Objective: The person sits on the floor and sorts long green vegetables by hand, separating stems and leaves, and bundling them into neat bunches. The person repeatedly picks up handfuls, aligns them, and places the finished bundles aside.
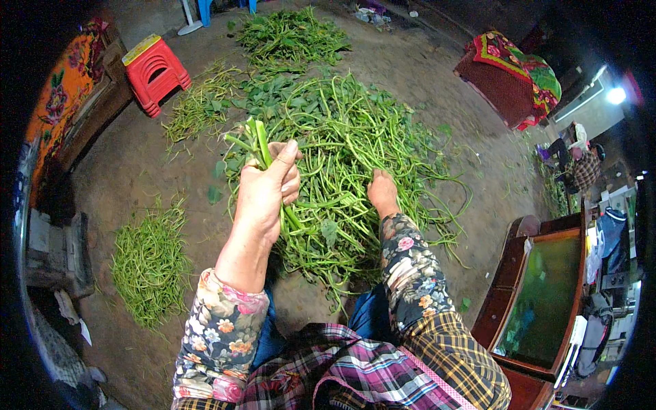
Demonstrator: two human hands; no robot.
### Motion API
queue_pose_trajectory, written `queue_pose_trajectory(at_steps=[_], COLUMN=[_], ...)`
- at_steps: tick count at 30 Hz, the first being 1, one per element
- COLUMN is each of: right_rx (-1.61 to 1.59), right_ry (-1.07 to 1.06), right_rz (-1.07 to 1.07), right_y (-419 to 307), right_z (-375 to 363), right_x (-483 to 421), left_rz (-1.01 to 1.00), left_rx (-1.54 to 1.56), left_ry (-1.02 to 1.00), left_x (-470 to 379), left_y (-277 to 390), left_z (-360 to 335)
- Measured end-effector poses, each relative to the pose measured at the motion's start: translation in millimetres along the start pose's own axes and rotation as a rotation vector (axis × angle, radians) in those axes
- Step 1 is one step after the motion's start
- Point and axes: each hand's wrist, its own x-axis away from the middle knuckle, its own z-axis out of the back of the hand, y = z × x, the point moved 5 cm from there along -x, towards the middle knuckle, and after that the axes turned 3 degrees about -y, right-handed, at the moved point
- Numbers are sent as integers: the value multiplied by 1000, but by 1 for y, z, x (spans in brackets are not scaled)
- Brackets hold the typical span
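My left hand (269,179) is closed around a bundle of thick green stems (260,143), whose cut ends stick up above the fist. Below the fist the stems run down towards a big heap of leafy green vines (333,154) on the floor in front of me. My right hand (383,190) reaches into the right part of this heap, its fingers among the long thin stalks. What those fingers hold, if anything, is hidden by the hand and the stalks.
A smaller pile of thin green stalks (151,261) lies at left, a leafy pile (294,38) farther off. Stacked red plastic stools (154,74) stand upper left. A cloth-covered object (505,82) is upper right, a glass-fronted wooden cabinet (543,297) lower right. Another person (584,164) sits at far right.
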Motion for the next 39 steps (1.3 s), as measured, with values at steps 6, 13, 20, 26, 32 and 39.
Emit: queue_pose_trajectory(at_steps=[6, 13, 20, 26, 32, 39], right_rx=[129, -170, -1035, -1137, -892, -476], right_ry=[-12, 216, 673, 852, 1221, 1395], right_rz=[92, 316, 319, 358, 729, 772], right_y=[-29, -45, -33, -11, -41, -114], right_z=[-4, 60, 290, 381, 587, 742], right_x=[-10, -20, 31, 83, 158, 262], left_rz=[31, 10, -54, -54, -70, -82], left_rx=[-28, -21, 28, -4, 47, 175], left_ry=[-31, -45, 10, -54, -73, -81], left_x=[7, 6, 5, -7, -13, -29], left_y=[-2, 3, 13, 4, 3, -9], left_z=[-8, -3, 8, 5, 3, 10])
